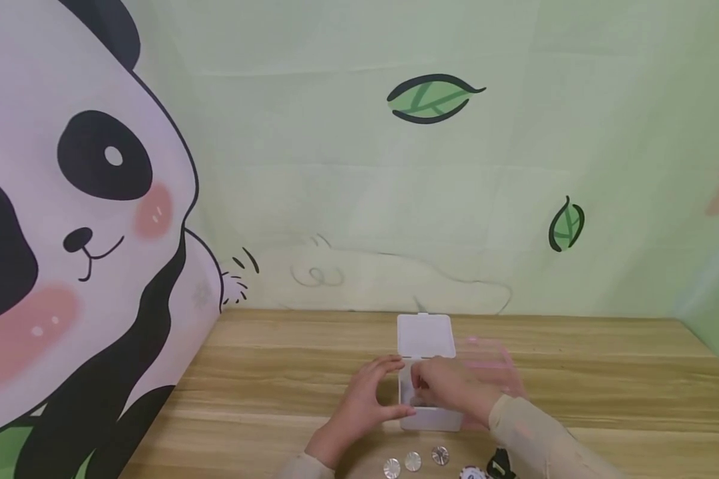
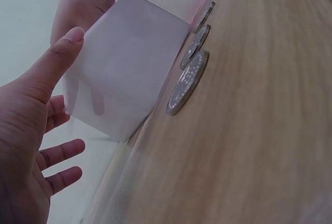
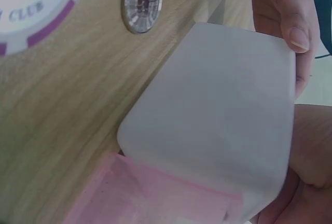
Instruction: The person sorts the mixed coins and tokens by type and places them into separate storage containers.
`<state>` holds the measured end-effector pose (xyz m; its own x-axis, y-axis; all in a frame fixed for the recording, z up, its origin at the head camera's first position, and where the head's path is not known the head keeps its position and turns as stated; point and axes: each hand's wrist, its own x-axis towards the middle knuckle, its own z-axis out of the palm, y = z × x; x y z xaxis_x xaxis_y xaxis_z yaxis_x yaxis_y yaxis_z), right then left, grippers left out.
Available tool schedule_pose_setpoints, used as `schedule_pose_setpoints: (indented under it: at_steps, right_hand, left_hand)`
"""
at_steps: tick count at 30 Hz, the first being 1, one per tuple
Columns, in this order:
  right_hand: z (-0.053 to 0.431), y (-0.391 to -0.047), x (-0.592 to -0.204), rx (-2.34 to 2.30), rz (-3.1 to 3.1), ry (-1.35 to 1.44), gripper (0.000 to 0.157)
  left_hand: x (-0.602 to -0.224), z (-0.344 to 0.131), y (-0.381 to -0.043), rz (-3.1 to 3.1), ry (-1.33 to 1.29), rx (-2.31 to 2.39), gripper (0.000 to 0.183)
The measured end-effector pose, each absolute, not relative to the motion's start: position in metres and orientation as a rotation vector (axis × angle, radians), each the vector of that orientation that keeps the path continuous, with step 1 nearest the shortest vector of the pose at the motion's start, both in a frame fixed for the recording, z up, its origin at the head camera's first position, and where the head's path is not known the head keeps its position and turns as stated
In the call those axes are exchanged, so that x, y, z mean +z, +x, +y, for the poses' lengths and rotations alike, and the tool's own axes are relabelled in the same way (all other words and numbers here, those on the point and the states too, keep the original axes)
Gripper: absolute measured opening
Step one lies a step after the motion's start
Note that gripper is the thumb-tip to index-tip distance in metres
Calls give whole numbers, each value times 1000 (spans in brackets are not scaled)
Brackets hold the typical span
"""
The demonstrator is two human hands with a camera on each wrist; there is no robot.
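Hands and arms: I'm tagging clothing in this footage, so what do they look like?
The left hand and right hand are bare, without gloves. The right sleeve is pale beige and plain, ending near the wrist; the left sleeve matches, though only its end shows.

– What stands at twelve o'clock?
– A creased, pale-green wall [image 1: 311, 133], printed with a large black-outlined green leaf [image 1: 428, 100] at one o'clock and a smaller leaf [image 1: 566, 226] at three.
– And at nine?
– A big black-and-white cartoon panda [image 1: 104, 218] with pink cheeks; the light-brown wood-grain tabletop [image 1: 263, 372] spreads at six.
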<state>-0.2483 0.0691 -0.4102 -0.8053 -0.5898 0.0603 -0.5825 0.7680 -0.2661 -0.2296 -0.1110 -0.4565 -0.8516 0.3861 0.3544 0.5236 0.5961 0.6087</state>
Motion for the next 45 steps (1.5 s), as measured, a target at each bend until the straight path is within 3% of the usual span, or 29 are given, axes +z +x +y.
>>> schedule_pose_setpoints:
  at_steps: [16, 45]
  right_hand:
    - [75, -246, -399, -540, 2951, -1028, 7]
    - [76, -208, -374, -780, 2935, -976, 4]
  left_hand:
    - [-455, -111, -229, -2628, -772, -1130, 70]
    - [-458, -113, -229, -2622, -775, -1079, 72]
